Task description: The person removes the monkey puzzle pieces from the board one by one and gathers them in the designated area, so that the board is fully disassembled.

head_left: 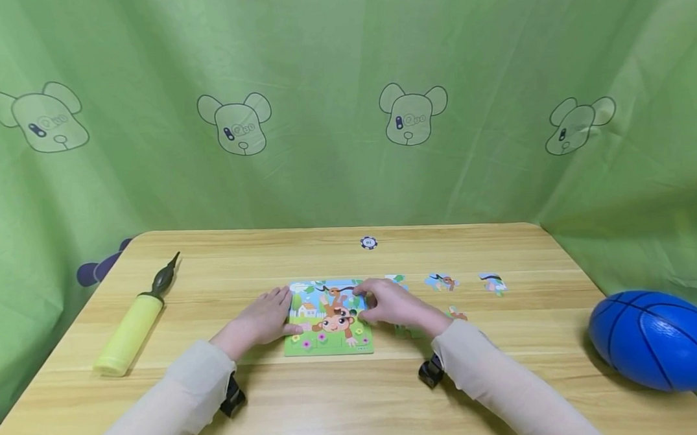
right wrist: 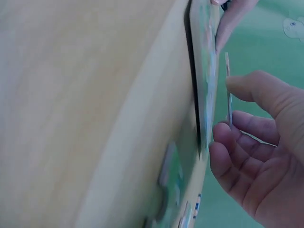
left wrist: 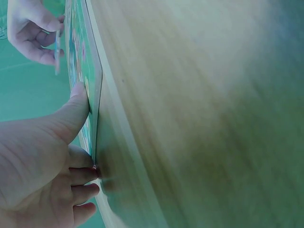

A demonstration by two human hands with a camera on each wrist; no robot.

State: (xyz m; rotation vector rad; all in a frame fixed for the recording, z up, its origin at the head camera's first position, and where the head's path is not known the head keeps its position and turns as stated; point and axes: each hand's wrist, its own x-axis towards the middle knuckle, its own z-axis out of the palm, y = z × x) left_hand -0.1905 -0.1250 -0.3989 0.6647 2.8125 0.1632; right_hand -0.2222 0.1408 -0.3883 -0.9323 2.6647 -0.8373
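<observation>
Carefully: Thin Piece above Board, Loose Pieces close to Sleeve

Held between thumb and fingers of the right hand (head_left: 392, 302), in a narrow pinch: one thin puzzle piece (right wrist: 230, 107), seen edge-on over the puzzle board (head_left: 321, 342), with a small gap visible from both wrists. Under the thumb of the left hand (head_left: 262, 317): the left part of the same board, with the other fingers relaxed along its left edge, gripping nothing.

Possible trouble, by judgement: a slip of the piece, because of so little thickness to pinch; or a wrong turning, because of an outline half hidden behind the fingers. Also possible, a sliding of the board under a hard sideways push, with support only at its left. Most to watch: the right sleeve (head_left: 484, 370), just beside a brown piece (head_left: 458, 314), and a green piece (head_left: 406, 332) partly covered by the hand; with a low sweep, easily dragged away.

About room: toward the near edge, plenty of bare surface (head_left: 333, 400); to the left, a wide space before the pump (head_left: 128, 334); behind the board, some space up to the round token (head_left: 369, 242). To the right, better to lift first, over the loose pieces (head_left: 443, 281); well apart, near the right edge, a blue ball (head_left: 657, 340).
</observation>
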